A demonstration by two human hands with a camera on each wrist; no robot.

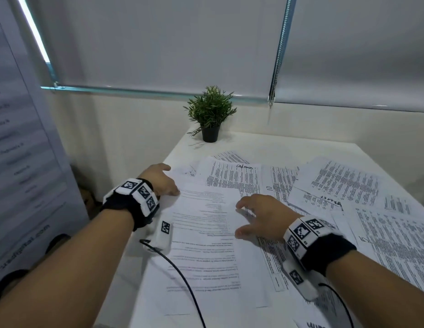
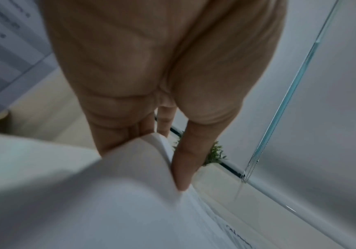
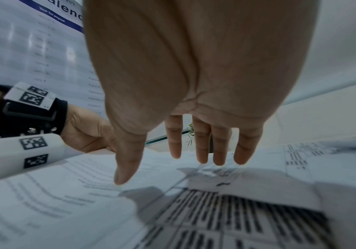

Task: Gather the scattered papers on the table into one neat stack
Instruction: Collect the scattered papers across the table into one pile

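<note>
Watching from my end, the main risk I see is the near sheet (image 1: 213, 235) buckling or creasing: my left hand (image 1: 160, 179) pinches its far left corner, thumb on top and fingers underneath, and the left wrist view shows the paper already bowed upward there. Pulling that corner while the rest of the sheet lies under my right hand (image 1: 260, 217) could fold it, or drag the loose pages beneath it further out of line. The wrist cable (image 1: 180, 275) trailing across the near part of the sheet could also snag an edge.

My right hand is spread, fingers straight, holding nothing; from the right wrist view it seems to hover just above the paper, though I cannot tell whether the fingertips touch. Beyond and to the right of both hands, the scattered papers (image 1: 343, 183) overlap at odd angles across the white table (image 1: 265, 144), not yet stacked. At the far left corner stands a small potted plant (image 1: 210, 114), well apart from the hands.
</note>
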